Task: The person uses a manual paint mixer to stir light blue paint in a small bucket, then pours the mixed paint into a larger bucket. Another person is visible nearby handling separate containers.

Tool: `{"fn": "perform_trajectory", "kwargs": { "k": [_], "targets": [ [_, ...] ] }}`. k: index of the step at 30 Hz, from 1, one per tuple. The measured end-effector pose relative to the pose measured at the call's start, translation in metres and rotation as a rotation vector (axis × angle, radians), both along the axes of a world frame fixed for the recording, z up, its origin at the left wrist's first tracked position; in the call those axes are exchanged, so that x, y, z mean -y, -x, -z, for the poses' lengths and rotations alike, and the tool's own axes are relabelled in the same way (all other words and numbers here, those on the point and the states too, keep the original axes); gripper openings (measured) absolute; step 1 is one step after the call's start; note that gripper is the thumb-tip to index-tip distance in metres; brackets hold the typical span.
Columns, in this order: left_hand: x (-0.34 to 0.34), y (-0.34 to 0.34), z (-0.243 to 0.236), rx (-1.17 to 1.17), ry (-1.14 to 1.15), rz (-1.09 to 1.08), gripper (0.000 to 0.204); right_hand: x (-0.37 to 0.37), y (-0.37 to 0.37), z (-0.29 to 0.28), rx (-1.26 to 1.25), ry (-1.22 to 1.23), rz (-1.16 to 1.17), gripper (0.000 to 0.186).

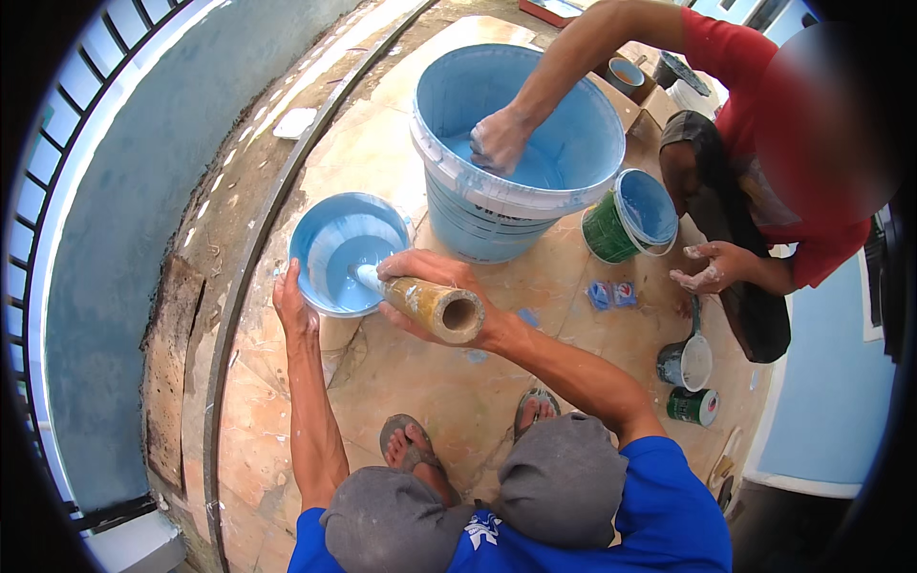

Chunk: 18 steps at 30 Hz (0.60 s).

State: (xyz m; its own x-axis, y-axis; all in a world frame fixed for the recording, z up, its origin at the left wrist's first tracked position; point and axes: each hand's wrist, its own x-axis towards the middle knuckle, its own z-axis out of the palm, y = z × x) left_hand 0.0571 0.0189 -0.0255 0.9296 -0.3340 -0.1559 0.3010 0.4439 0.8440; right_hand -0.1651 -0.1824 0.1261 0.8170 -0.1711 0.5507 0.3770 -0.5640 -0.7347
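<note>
A small blue bucket of light blue paint stands on the tiled floor in front of my knees. My left hand grips its near rim. My right hand is closed around a thick hollow bamboo pole whose paint-coated lower end is dipped in that bucket's paint. Beyond it stands a large light blue pail with paint inside.
Another person in a red shirt squats at the right with one hand inside the large pail. A green can with blue paint leans by it. Two small tins and two blue sachets lie on the floor. A blue wall rises at left.
</note>
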Motion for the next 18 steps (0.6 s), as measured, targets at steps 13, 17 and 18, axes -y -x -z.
{"fn": "perform_trajectory", "kwargs": {
  "k": [13, 17, 18],
  "targets": [
    [-0.012, 0.005, -0.145, -0.044, 0.099, -0.063, 0.042, 0.008, 0.012, -0.08, 0.102, -0.07, 0.085, 0.033],
    [0.003, -0.005, -0.223, 0.065, 0.118, -0.045, 0.043, 0.024, 0.001, -0.137, 0.313, -0.059, 0.073, 0.036],
    [0.01, -0.01, -0.237, 0.077, 0.118, -0.046, 0.043, 0.034, -0.001, -0.151, 0.312, -0.032, 0.074, 0.034]
  ]
}}
